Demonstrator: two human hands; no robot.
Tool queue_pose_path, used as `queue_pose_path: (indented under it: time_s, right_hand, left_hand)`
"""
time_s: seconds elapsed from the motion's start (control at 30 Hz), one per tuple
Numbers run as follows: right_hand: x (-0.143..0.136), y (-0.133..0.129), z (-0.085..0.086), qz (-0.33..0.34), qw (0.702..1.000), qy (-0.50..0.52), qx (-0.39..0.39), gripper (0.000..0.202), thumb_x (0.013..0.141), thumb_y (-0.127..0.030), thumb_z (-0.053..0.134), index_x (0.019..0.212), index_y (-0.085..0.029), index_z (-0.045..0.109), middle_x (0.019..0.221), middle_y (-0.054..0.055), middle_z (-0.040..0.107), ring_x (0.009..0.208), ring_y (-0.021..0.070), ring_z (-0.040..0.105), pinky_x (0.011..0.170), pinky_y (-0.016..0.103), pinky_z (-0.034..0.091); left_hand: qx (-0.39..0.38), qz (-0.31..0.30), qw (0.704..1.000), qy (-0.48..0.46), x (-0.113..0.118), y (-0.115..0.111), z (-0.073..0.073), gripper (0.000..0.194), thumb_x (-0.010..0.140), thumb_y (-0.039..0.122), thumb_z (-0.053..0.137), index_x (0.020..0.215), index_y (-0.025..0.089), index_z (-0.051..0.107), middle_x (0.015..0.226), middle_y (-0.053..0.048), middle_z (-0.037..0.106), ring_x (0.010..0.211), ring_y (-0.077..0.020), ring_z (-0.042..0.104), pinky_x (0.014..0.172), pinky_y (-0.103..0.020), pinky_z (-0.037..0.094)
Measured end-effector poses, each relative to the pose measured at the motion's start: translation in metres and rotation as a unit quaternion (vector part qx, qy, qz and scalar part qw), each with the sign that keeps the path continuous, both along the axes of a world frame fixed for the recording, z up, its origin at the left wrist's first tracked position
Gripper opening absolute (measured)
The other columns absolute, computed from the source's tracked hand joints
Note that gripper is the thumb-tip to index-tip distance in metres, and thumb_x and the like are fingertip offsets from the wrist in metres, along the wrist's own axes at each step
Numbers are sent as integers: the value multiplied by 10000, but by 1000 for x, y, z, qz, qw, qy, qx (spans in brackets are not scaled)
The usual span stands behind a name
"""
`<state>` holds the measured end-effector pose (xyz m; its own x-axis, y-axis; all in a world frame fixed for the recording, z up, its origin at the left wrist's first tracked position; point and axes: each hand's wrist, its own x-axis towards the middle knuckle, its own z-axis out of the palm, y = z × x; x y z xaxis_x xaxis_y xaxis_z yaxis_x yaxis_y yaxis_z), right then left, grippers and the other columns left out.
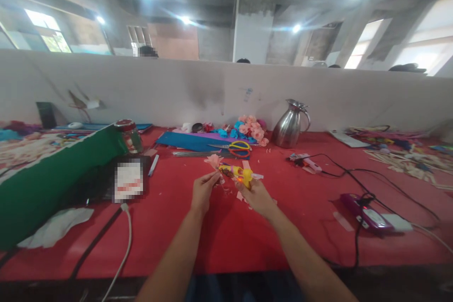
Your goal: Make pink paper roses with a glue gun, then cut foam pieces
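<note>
Between the fingertips of my left hand (205,189) is a pink paper flower (213,161), its petals pointing up. My right hand (256,193) is wrapped round a yellow hot glue gun (245,174), whose nozzle points left and is close to the flower's base. Whether the nozzle touches the flower I cannot tell. A small orange light glows on the glue gun. Pink paper scraps (244,198) lie on the red table below my hands. Just beyond them are scissors (239,148) with yellow and red handles.
Behind lie blue paper sheets (187,140) and a bunch of pink flowers (253,128). A steel jug (288,125) stands to their right. Cables run from a purple power strip (364,212) at right. A green divider (63,184) and a lidded jar (128,137) stand at left.
</note>
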<state>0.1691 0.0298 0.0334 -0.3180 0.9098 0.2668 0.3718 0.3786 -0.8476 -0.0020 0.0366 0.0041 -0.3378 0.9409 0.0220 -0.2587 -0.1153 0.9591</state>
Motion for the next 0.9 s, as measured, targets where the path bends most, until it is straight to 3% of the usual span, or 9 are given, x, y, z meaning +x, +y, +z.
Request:
queue_pose_path:
  time_s: [0.17,0.43,0.9]
  right_hand:
    - [-8,0,4,9,999,-9,38,371,848,-482,438,796,-153,601,691,27,598,622,139,498,565,235,378]
    - [-8,2,-2,-52,995,-57,61,387,848,-462,446,606,-173,533,527,-10,498,494,112,425,471,226,306]
    - [-6,1,-4,-67,992,-96,57,392,853,-464,466,604,-178,563,520,13,523,509,139,487,462,235,290]
  left_hand:
    - [2,-4,1000,6,1,1,-1,261,559,389,769,640,142,741,589,-42,682,546,-107,548,562,-220,395]
    - [4,0,1000,23,1,-2,1,280,562,395,767,684,143,757,597,-52,682,555,-125,547,566,-236,392]
    - [1,7,1000,6,1,-1,-1,252,552,370,774,681,154,760,592,-49,691,554,-125,560,573,-235,400]
